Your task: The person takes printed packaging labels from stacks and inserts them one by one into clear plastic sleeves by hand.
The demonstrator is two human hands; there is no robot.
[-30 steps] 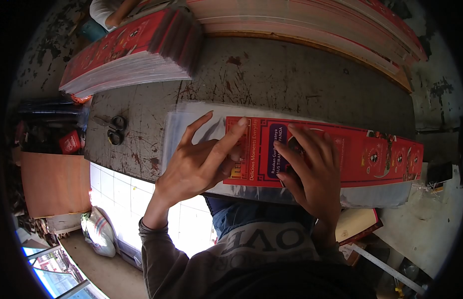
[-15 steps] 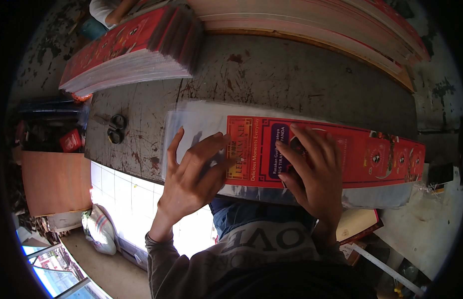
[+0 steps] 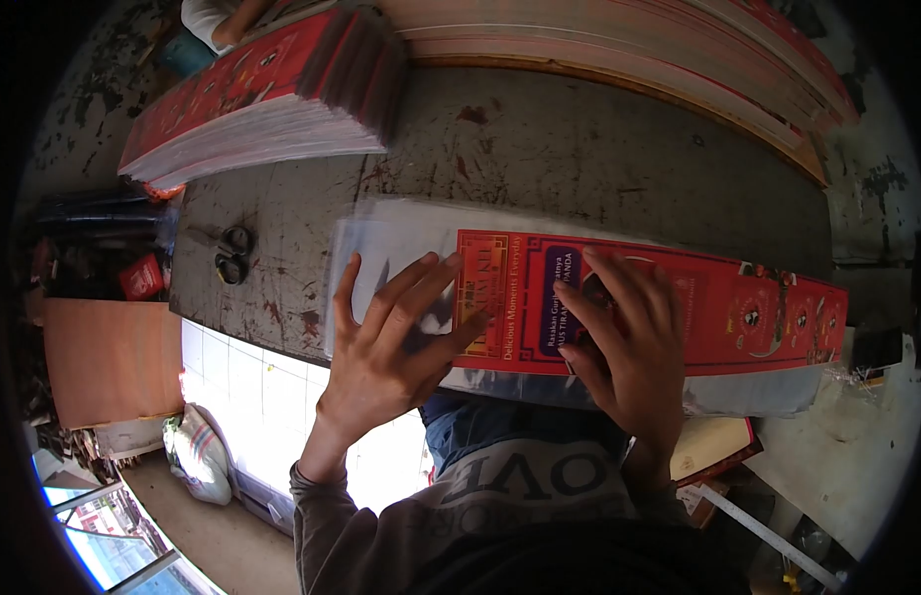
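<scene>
Fingers [image 3: 394, 300] on the left hand [image 3: 371, 372] are spreading wide, and their tips are reaching the left end of the red card [image 3: 718, 312]. Right fingers [image 3: 634, 293] are bending a little, with small gaps, and the right hand [image 3: 644, 362] is lying on the card near the middle. Neither hand is gripping it. The card is lying flat, from the middle of the frame to the right, on top of the clear plastic [image 3: 366, 243]. Plastic is peeking out past the card's left end and along both long sides.

Under it all, the gray table [image 3: 599, 149] is showing lots of scratches and rusty brown spots. Scissors [image 3: 232, 255] are resting on it at the left of the frame. A fat red pile [image 3: 247, 94] is sitting at the upper left, and a long pile [image 3: 579, 40] is stretching along the top.

Around the room, a wall [image 3: 882, 178] is showing dark patches at the right. Bright floor tiles [image 3: 257, 387] are shining at the lower left, near a stuffed sack [image 3: 198, 451]. A brown board [image 3: 114, 362] is standing out above the sack. Window glass [image 3: 109, 535] is glowing in the bottom left corner. Another person's arm [image 3: 244, 22] is showing at the upper left, behind the fat pile.
</scene>
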